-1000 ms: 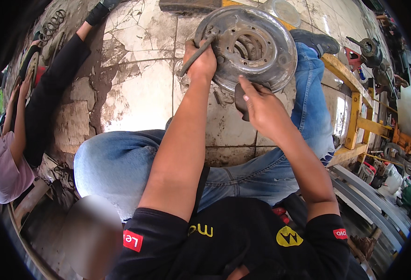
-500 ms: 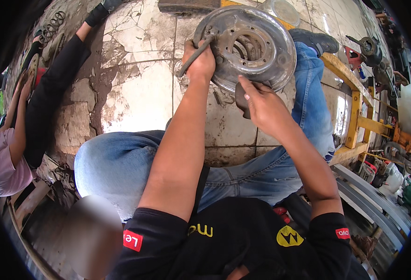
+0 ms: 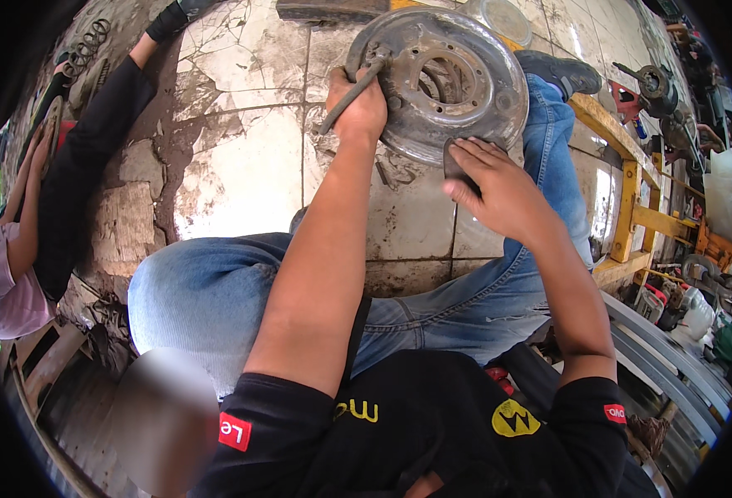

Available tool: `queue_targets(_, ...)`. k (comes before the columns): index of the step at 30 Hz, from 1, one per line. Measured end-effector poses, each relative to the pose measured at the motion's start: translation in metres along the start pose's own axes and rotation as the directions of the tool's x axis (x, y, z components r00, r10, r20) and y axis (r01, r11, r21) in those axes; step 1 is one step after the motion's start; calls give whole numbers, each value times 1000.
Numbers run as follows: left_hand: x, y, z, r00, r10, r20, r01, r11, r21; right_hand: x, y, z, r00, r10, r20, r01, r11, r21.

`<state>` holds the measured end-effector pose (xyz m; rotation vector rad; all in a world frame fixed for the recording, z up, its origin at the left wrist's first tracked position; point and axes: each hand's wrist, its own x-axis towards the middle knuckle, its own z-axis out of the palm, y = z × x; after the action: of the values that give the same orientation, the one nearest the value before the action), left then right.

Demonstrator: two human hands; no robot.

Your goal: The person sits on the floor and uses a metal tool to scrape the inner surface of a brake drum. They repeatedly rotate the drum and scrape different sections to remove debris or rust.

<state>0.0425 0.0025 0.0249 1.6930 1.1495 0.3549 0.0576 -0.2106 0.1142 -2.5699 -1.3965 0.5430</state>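
Observation:
A round, worn metal backing plate, with a large centre hole and a ring of bolt holes, stands tilted over the tiles beside my right leg. My left hand is closed on its left edge, where a dark rubber hose sticks out across my fingers. Against the near right rim, my right hand presses a dark sheet of sandpaper under its fingers, the thumb apart. The palm hides part of the sheet.
Cracked tiles cover the floor. A yellow frame stands right of my leg, with metal rails nearer. At the left another person sits with hands on a round part. A round tin lies beyond the plate.
My right hand has slid right along the near rim with the sandpaper, its fingers now flatter over it. My left hand and the plate have hardly moved.

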Motion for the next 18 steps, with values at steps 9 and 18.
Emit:
queue_targets(9,0,1,1,1000,-5,0,5,999,41,4,-11,8,998,1,57,10,980,-198)
queue_targets(18,2,0,1,999,-36,23,35,997,63,8,-20,6,995,46,93,-25,978,-209)
